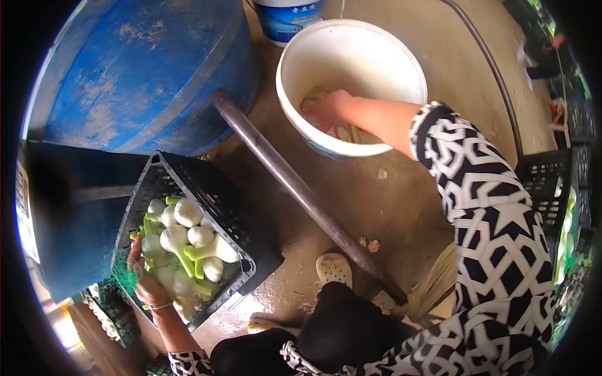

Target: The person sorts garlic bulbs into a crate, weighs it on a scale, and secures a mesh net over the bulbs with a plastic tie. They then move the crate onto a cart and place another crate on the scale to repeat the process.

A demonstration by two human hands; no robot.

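Note:
My right hand (332, 109) reaches down inside a large white bucket (351, 34). Its fingers are blurred low in the bucket, near a dull greenish patch, and whether they hold anything I cannot tell. At the lower left, my left hand (149, 289) is bent over the near left side of a black plastic crate (207, 229), gripping it at the rim. Bright green netting (125, 274) bunches against its fingers. White onions (187, 213) with trimmed green stalks lie heaped in the tilted crate, right beside those fingers.
A big scuffed blue drum (144, 69) stands at upper left. From it a dark pipe (295, 188) slants across the wet floor, toward a straw broom (436, 282). A blue-labelled bucket (288, 22) stands behind; a black hose (492, 59) curves along the right.

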